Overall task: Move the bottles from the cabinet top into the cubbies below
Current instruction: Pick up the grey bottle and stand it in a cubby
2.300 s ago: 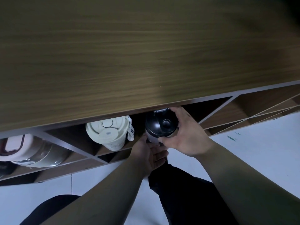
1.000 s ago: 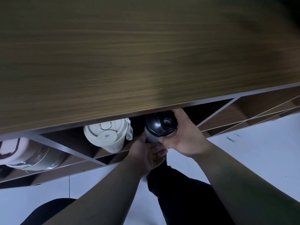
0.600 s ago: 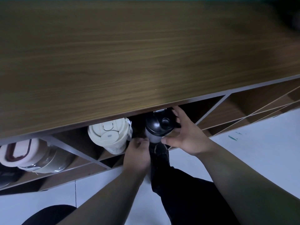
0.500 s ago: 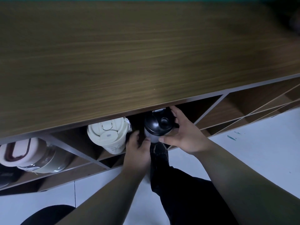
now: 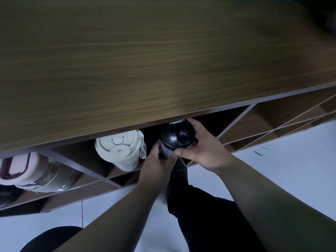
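Since half a second ago the left hand (image 5: 160,166) has slid up from below the black bottle (image 5: 177,140) and now curls its fingers round the left side of the bottle's clear body, its grip pressed onto it. On the other side the right hand (image 5: 201,148) holds the same bottle, thumb under the black lid and fingers wrapped over the top right of it, so this grip too is closed on the bottle. It sits in the mouth of a cubby (image 5: 214,122) just under the cabinet top (image 5: 145,60), lid towards the camera, at the right end of that cubby. Beside it on the left, in the same cubby, lies a cream bottle (image 5: 121,149), close to the black one but apart from it. Further left, past a slanted divider (image 5: 72,162), a pink-lidded bottle (image 5: 34,171) lies in the next cubby. To the right the cubbies show bare wood. Below is a pale floor (image 5: 281,170), with the person's dark trousers (image 5: 209,215) near the camera.
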Tool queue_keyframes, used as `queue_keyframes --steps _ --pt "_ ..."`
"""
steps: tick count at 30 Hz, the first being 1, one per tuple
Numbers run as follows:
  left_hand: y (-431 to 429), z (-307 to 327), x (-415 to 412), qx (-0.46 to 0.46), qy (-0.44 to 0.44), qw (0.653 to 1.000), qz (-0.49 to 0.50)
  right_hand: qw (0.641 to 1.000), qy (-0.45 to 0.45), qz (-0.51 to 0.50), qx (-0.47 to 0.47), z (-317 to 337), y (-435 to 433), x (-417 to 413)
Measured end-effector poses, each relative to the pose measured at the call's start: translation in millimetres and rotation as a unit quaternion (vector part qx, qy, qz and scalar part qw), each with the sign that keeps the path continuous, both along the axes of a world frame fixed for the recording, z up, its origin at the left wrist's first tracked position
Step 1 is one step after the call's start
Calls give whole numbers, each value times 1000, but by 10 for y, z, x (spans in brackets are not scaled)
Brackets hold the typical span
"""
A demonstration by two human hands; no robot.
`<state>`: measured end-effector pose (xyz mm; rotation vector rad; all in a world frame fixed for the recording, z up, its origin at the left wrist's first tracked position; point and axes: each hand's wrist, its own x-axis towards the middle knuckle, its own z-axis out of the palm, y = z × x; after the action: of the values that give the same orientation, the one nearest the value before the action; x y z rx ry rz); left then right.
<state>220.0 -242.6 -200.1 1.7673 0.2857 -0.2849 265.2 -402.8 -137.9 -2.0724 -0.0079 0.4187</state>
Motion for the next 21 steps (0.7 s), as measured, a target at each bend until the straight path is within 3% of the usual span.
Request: queue_keyframes --steps 12,17,19,21 --pt "97 63 -105 43 57 997 -18 999 -21 3 -27 118 -44 -53" --pt "404 146 -318 156 102 973 -137 983 -167 -19 -72 462 -34 -361" --pt "581 158 -399 180 133 964 -141 966 -241 -11 -93 625 181 -545" --pt "758 173 -479 202 153 961 -112 962 -254 8 -101 729 478 -692"
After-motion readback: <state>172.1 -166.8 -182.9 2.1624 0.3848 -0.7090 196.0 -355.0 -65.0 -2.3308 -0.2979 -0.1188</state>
